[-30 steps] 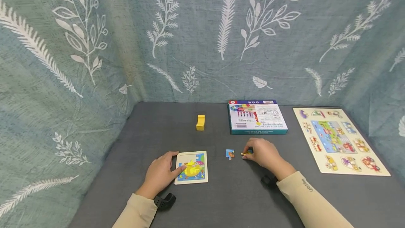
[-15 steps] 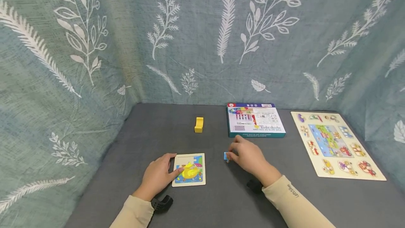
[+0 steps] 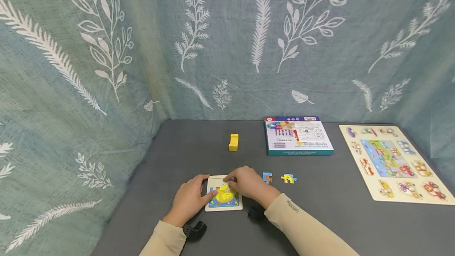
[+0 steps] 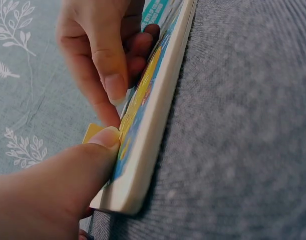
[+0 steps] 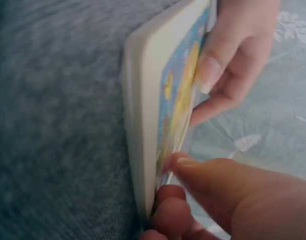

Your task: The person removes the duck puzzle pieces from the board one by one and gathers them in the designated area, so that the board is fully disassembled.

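Two hands work at one tray [image 3: 224, 209], a pale-rimmed square lying flat on the table [image 3: 174, 161]. Inside its rim sits a puzzle picture of a yellow duck [image 3: 226, 198] on blue; a pale patch shows at the picture's upper left. The left hand [image 3: 189, 199] holds the tray's left side, thumb pressed down on the duck, index finger at the far left corner. The right hand [image 3: 247, 183] is bent over the tray's far right part, fingertips at the picture; I cannot tell whether they pinch a piece.

Just right of the tray, close to the right hand, lies a blue-orange piece [image 3: 267, 177]; next along, apart from it, lies a yellow-blue piece [image 3: 288, 178]. Beyond the tray and to its right a printed box [image 3: 299, 137] lies flat, its contents hidden. Far right of the tray lies a board [image 3: 371, 181] with vehicle shapes around a central picture. A yellow block [image 3: 233, 142] stands beyond the tray, well apart.

Grey tabletop runs from the tray's near rim toward the person, between the forearms, and from the tray's far rim up to the curtain [image 3: 234, 50].
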`<state>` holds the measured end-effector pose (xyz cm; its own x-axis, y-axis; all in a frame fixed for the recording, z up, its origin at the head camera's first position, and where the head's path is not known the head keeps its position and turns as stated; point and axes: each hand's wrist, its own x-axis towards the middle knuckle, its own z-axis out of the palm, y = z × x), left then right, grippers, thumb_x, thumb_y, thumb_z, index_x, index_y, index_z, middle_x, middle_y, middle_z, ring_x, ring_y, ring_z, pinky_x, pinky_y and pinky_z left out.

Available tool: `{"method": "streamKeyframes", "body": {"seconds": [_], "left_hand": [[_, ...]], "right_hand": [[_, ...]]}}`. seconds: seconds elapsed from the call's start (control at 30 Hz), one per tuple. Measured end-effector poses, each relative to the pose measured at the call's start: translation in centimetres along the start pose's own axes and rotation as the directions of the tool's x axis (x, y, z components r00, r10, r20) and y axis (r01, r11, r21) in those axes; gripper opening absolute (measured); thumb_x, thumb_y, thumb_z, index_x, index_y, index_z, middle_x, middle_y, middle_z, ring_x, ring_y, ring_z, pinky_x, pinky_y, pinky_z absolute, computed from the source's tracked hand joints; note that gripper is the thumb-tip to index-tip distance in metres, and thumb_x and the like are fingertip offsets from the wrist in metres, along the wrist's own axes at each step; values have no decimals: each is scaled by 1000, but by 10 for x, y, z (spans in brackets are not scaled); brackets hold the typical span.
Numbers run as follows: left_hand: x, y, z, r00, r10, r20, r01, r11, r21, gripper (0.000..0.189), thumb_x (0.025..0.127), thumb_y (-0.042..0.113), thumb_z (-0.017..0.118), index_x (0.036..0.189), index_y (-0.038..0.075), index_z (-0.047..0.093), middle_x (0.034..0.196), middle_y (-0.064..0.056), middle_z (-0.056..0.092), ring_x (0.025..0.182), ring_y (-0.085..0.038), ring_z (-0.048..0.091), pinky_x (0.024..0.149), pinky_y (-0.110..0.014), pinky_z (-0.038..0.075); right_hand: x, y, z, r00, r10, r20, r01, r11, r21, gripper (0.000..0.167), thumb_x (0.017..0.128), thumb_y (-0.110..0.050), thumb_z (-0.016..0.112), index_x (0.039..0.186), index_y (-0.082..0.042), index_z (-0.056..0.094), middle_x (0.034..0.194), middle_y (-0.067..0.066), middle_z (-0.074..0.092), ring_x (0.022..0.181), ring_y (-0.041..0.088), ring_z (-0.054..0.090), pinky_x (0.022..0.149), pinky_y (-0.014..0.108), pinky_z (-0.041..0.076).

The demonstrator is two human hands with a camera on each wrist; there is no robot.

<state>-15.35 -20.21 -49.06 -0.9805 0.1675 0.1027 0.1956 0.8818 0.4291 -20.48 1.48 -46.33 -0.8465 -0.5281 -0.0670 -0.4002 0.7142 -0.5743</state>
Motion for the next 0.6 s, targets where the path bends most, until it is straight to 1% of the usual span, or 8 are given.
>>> {"method": "streamKeyframes", "body": {"seconds": [0.07, 0.13, 0.17, 0.3, 0.37, 0.47, 0.53, 0.6], "left_hand": [[-1, 1, 3, 1000, 0, -2, 0, 1000, -3, 64, 92, 44, 82, 138, 4, 64, 76, 6, 49, 63, -10, 41, 67, -38, 39], [-2, 1, 4, 1000, 2, -12, -2, 1000, -2, 64, 91, 44, 82, 138, 4, 64, 75, 6, 48, 62, -10, 41, 65, -36, 37], [-1, 2, 4, 1000, 3, -16, -3, 1000, 0, 64, 91, 44, 82, 138, 4, 64, 75, 6, 47, 62, -10, 41, 65, -36, 37], [0, 3, 3, 1000, 4, -14, -4, 1000, 5, 64, 90, 43, 83, 137, 4, 65, 75, 6, 47, 63, -10, 41, 65, -36, 37], [0, 3, 3, 1000, 4, -11, -4, 1000, 5, 64, 90, 43, 83, 137, 3, 64, 75, 6, 48, 64, -10, 42, 66, -37, 38], [0, 2, 2, 1000, 2, -6, -2, 1000, 3, 64, 91, 43, 83, 137, 3, 64, 77, 6, 50, 65, -10, 43, 67, -38, 39], [-1, 2, 3, 1000, -5, -1, 5, 1000, -3, 64, 91, 43, 83, 137, 3, 64, 76, 5, 49, 65, -11, 43, 68, -38, 39], [-1, 2, 3, 1000, -10, 1, 10, 1000, -7, 64, 91, 43, 82, 138, 3, 64, 76, 5, 49, 64, -11, 42, 68, -38, 39]], "right_hand": [[-2, 2, 2, 1000, 0, -25, 0, 1000, 8, 17, 98, -15, 76, 114, -13, 83, 96, 1, 75, 72, 11, 61, 63, 29, 48], [-3, 4, 2, 998, -17, -58, 17, 1000, 2, 15, 97, -15, 78, 110, -12, 84, 85, -1, 71, 64, 9, 56, 59, 27, 46], [-4, 5, 2, 997, -19, -69, 19, 1000, 4, 14, 96, -16, 79, 109, -12, 84, 81, -3, 69, 62, 9, 53, 58, 26, 44], [-4, 7, 3, 995, -21, -93, 20, 1000, -6, 11, 95, -19, 81, 104, -13, 83, 74, -7, 63, 62, 8, 51, 57, 25, 43], [-3, 7, 5, 996, -13, -90, 12, 1000, -8, 9, 95, -20, 81, 101, -14, 82, 71, -8, 59, 61, 8, 50, 57, 25, 43], [-2, 8, 6, 996, -28, -83, 25, 999, -32, 6, 97, -22, 80, 98, -16, 79, 71, -9, 56, 61, 8, 50, 57, 26, 43], [-1, 7, 6, 996, -48, -76, 43, 997, -63, 7, 97, -23, 79, 98, -16, 78, 74, -8, 57, 62, 9, 51, 59, 26, 44], [-1, 6, 5, 996, -63, -60, 57, 994, -91, 10, 99, -25, 77, 103, -16, 79, 81, -5, 61, 67, 13, 57, 63, 29, 49]]}}
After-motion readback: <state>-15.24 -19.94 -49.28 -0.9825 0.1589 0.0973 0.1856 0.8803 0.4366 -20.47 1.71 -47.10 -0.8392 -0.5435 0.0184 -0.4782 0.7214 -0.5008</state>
